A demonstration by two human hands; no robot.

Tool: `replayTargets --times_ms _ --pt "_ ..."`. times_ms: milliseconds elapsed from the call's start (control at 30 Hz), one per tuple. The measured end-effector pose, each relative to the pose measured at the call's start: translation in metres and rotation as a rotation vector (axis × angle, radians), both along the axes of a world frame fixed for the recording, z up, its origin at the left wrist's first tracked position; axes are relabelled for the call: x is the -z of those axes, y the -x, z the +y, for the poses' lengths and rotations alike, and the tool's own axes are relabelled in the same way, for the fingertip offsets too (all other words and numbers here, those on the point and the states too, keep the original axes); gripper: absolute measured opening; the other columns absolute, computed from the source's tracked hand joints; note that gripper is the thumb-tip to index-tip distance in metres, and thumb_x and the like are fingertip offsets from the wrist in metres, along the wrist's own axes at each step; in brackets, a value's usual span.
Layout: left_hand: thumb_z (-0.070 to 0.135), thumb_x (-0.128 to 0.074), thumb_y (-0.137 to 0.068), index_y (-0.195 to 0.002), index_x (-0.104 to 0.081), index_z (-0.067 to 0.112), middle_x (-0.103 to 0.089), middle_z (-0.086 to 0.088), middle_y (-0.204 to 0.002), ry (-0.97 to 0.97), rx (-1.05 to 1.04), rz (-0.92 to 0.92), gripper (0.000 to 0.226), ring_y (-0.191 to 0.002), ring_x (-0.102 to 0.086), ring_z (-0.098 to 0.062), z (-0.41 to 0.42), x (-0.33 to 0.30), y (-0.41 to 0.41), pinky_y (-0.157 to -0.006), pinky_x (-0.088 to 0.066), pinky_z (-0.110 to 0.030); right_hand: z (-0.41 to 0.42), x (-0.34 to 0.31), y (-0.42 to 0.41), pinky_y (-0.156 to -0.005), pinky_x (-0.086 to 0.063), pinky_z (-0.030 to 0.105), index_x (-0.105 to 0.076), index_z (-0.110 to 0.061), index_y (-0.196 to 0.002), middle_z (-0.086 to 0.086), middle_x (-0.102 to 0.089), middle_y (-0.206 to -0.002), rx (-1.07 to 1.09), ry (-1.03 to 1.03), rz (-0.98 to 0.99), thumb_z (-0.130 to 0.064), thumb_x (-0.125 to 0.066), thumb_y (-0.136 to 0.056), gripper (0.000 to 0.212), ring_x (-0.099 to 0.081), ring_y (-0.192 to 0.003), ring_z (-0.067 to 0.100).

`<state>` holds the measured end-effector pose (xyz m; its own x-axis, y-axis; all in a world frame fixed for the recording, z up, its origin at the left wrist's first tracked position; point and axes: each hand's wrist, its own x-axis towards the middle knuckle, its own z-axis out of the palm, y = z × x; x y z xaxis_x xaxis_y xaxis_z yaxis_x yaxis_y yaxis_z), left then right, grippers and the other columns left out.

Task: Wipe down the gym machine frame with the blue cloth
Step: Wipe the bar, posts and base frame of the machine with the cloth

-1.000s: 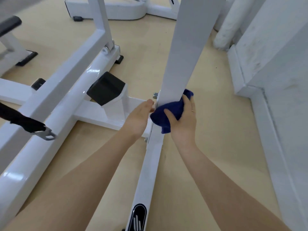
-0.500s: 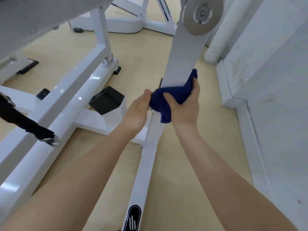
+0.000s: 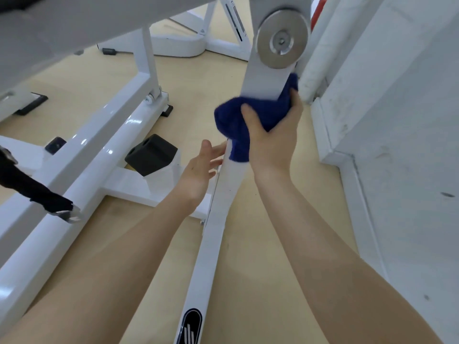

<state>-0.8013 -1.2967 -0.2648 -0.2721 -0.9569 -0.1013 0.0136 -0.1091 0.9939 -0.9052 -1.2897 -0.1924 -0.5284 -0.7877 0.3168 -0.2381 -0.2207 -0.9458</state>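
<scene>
Blue cloth (image 3: pixel 258 115) wrapped round upright's (image 3: pixel 265 80) edge, right hand (image 3: pixel 273 135) gripping

Cloth (image 3: pixel 263 117): deep blue, plain. Frame (image 3: pixel 213 244): glossy white (black oval badge (image 3: pixel 191 324) with white stripes near its low end). Upright (image 3: pixel 263 78): pale grey-white; disc (image 3: pixel 282 42): silver. Block (image 3: pixel 151 155): black. Strap (image 3: pixel 32 189): black, silver clip. Floor (image 3: pixel 248 269): pale tan. Wall (image 3: pixel 402 120): white, scuffed grey.
</scene>
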Motion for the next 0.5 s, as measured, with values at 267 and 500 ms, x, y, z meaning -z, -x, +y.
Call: replayTargets --times_ms 267,500 --pt "0.046 -0.006 -0.100 -0.132 -0.045 0.025 -0.054 0.005 -0.127 -0.048 0.014 -0.003 0.055 -0.116 -0.050 -0.008 -0.002 0.002 -0.002 -0.102 -0.036 -0.025 0.001 0.051 -0.002 -0.103 -0.042 0.031 -0.024 -0.019 -0.142 -0.005 -0.046 -0.131 -0.065 -0.205 -0.012 -0.014 -0.074 -0.077 0.082 -0.048 -0.117 0.011" --pt "0.049 0.005 -0.097 -0.130 -0.042 0.040 -0.051 0.024 -0.127 -0.043 0.136 0.038 0.058 -0.124 -0.042 0.003 0.003 0.012 -0.006 -0.110 -0.025 -0.026 0.009 0.123 0.006 -0.090 -0.048 0.029 -0.020 -0.025 -0.140 0.003 -0.050 -0.123 -0.172 -0.447 0.006 -0.002 -0.065 -0.076 0.081 -0.054 -0.108 0.018"
